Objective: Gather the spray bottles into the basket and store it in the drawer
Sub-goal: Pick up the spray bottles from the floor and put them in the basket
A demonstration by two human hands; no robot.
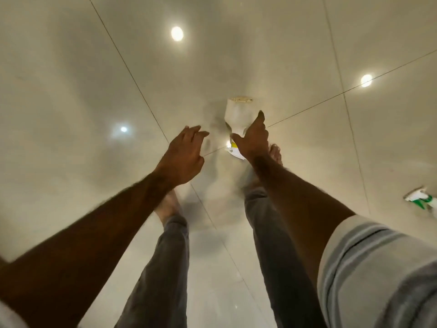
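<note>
The glossy pale tiled floor (71, 91) fills the view, crossed by thin dark grout lines and dotted with round reflections of lights. A person stands on it barefoot in grey trousers (160, 268), both bare arms reaching forward and down; a grey striped sleeve (369, 263) covers the right upper arm.

The landmark is a white spray bottle (238, 117) in front of the person's feet, its body pointing away from the camera and its yellow-and-white trigger head nearest the feet. The picture is blurred, so whether the bottle rests on the floor or is lifted cannot be told.

The right hand (254, 138) is on the near side of this bottle, wrapped about its neck just above the trigger head, thumb on the left of the neck and fingers (260, 118) stretched up along the bottle's right flank; it is grasping the bottle.

The left hand (183, 155) is to the left of the bottle, apart from it, fingers loosely curled and spread, holding nothing.

Well to the right of the bottle, near the frame edge, a second spray bottle with a green-and-white head (422, 201) lies on the floor, partly cut off.
</note>
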